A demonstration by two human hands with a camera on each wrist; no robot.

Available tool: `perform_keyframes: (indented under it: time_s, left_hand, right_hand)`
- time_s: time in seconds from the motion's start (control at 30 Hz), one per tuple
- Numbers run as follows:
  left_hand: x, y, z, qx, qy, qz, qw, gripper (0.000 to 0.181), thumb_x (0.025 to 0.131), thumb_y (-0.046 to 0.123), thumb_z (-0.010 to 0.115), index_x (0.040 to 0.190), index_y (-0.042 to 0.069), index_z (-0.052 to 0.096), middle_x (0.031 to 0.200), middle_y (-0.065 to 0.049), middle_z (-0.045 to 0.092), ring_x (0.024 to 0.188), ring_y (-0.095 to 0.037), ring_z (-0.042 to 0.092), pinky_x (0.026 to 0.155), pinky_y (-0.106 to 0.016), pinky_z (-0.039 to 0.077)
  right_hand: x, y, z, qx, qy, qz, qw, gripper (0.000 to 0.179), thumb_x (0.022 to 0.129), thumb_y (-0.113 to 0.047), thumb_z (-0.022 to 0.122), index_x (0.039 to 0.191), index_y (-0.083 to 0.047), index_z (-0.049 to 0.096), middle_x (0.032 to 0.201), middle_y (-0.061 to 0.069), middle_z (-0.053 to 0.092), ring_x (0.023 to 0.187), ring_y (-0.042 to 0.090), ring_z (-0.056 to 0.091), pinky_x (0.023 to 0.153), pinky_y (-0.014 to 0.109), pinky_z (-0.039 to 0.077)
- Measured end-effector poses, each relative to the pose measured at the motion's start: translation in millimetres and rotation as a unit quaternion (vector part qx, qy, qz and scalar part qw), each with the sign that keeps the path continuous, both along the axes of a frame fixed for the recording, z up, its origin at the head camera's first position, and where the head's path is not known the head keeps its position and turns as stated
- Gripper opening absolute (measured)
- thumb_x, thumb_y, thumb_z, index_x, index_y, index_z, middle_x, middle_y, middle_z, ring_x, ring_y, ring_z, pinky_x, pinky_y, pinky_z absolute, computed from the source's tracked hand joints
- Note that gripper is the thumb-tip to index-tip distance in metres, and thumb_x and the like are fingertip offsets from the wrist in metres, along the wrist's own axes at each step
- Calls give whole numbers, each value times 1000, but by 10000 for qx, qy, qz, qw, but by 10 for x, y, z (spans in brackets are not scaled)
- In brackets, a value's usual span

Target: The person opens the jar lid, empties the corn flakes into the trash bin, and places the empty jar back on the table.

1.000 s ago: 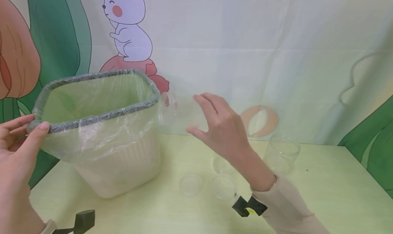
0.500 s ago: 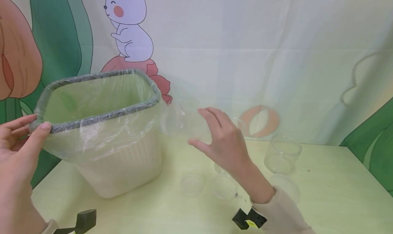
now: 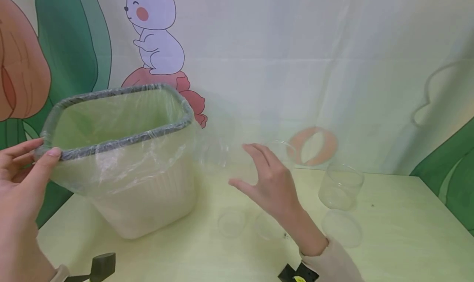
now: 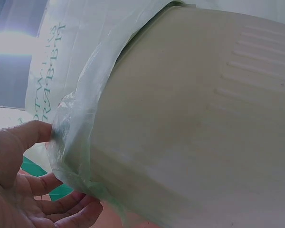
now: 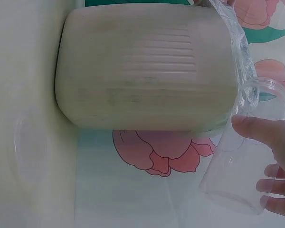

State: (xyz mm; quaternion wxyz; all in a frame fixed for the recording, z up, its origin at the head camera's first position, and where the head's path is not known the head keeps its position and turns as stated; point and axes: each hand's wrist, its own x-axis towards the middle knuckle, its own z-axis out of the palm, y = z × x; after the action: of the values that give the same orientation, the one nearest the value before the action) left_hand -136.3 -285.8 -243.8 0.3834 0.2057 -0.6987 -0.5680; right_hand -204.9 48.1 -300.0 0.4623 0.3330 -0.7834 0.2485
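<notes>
At the left of the head view, my left hand [image 3: 27,187] pinches the near left corner of the bin's rim, thumb over the dark lined edge. The pale ribbed trash bin [image 3: 148,204] wears a clear plastic liner [image 3: 122,167] folded over its rim. To the right of the bin, my right hand [image 3: 274,187] grips a clear plastic jar [image 5: 232,175] in the air, thumb on one side and fingers on the other. In the right wrist view the jar's threaded mouth lies near the liner; whether they touch I cannot tell. Its outline is faint in the head view.
Another clear jar [image 3: 340,187] stands upright at the table's right, with a clear round disc [image 3: 341,227] in front of it. More faint clear discs, one at mid-table [image 3: 231,224], lie below my right hand. A printed rabbit curtain [image 3: 259,68] hangs behind.
My right hand has come down and slightly right with the jar, lowering it from rim height to beside the bin. My left hand keeps its hold on the rim.
</notes>
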Motion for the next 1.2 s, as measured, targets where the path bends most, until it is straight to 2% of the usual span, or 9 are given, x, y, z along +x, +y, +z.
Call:
perform_keyframes:
  time_s: [0.17,0.7,0.83,0.93,1.2]
  left_hand:
    - [-4,-2,-10,-271,-88,68,9996,26,86,16,61,105,34,58,89,16,49,72,0,44,57,-4,35]
    - [-23,-15,-24,-19,105,18,9999,25,85,14,63,105,29,61,88,13,52,71,-1,45,56,-3,36]
    - [-14,-4,-39,-164,187,59,9997,24,85,13,63,102,30,62,85,13,51,69,-1,45,54,-4,36]
    - [-13,-4,-49,-395,193,142,9989,25,85,13,63,102,31,61,84,13,51,67,0,45,54,-4,36]
    - [-33,-39,-74,-465,439,113,9979,25,84,11,64,102,27,63,82,13,52,65,1,47,56,-3,37]
  right_hand:
    - [1,10,-76,-42,-160,28,9999,70,55,-28,87,112,2,57,107,13,60,92,25,61,70,31,53]
    - [-8,-3,-307,-321,-598,122,9976,71,55,-28,86,112,1,56,108,12,60,96,25,60,77,32,52]
    - [-14,-10,-363,-415,-766,211,9960,71,56,-27,86,113,1,55,110,12,60,98,25,60,79,33,51]
    - [-19,-27,-400,-482,-942,288,9940,70,57,-25,86,114,1,55,111,12,59,99,25,59,81,34,51]
    - [-63,-61,-481,-835,-1514,535,9835,69,58,-21,86,115,1,55,113,11,58,105,22,56,90,34,46]
